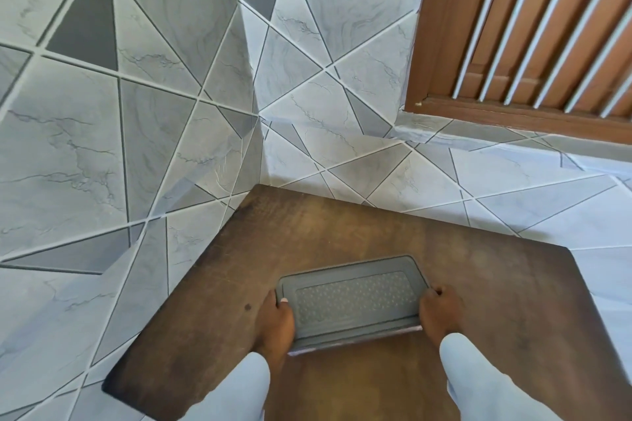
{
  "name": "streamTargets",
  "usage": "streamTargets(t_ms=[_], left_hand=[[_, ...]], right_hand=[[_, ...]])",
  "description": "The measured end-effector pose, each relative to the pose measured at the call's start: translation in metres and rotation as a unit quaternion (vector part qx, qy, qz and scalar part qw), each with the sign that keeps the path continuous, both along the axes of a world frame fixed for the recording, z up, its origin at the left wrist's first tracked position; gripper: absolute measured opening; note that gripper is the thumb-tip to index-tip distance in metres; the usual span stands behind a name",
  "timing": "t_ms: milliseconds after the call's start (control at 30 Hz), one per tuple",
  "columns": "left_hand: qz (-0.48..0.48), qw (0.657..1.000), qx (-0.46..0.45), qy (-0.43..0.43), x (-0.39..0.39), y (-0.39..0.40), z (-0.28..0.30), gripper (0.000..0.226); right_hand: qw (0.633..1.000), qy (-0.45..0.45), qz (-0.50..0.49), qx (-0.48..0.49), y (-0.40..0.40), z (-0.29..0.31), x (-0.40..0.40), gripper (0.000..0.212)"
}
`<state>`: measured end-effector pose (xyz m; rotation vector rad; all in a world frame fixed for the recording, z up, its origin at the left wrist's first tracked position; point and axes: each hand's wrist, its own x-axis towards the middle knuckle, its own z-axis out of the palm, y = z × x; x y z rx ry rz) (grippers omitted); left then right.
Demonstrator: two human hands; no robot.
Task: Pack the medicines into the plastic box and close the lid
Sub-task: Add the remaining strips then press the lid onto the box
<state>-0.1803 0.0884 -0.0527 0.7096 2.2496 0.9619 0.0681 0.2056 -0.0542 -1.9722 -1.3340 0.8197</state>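
head view: two pale blue sleeves (239, 390) reach in at bottom. left hand (277, 321) & right hand (439, 313) clasp opposite short ends of the grey rectangular plastic box (352, 301), fingers curled over its edges, dimpled lid on top. box sits mid-front on dark brown wooden table (342, 236). beyond: grey geometric-tiled wall (136, 79), brown slatted window frame (513, 44) upper rt.
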Motion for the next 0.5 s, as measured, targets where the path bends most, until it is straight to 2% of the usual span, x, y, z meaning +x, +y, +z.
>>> streamTargets(t_ms=[100,167,367,500], left_hand=[[-0.07,0.997,-0.001,-0.041,0.001,0.027,-0.005,0.047],[-0.092,0.995,0.005,-0.034,0.007,0.036,0.0,0.046],[-0.106,0.994,0.017,-0.007,0.022,0.044,0.015,0.04],[-0.104,0.992,0.014,0.068,0.024,0.044,0.023,0.036]], right_hand=[[0.998,0.019,-0.065,0.001,-0.018,-0.003,0.024,0.028],[0.996,0.02,-0.085,-0.006,-0.03,-0.008,0.037,0.031],[0.999,-0.012,-0.05,-0.011,-0.044,-0.017,0.05,0.038],[0.998,-0.042,-0.038,-0.011,-0.045,-0.016,0.049,0.038]])
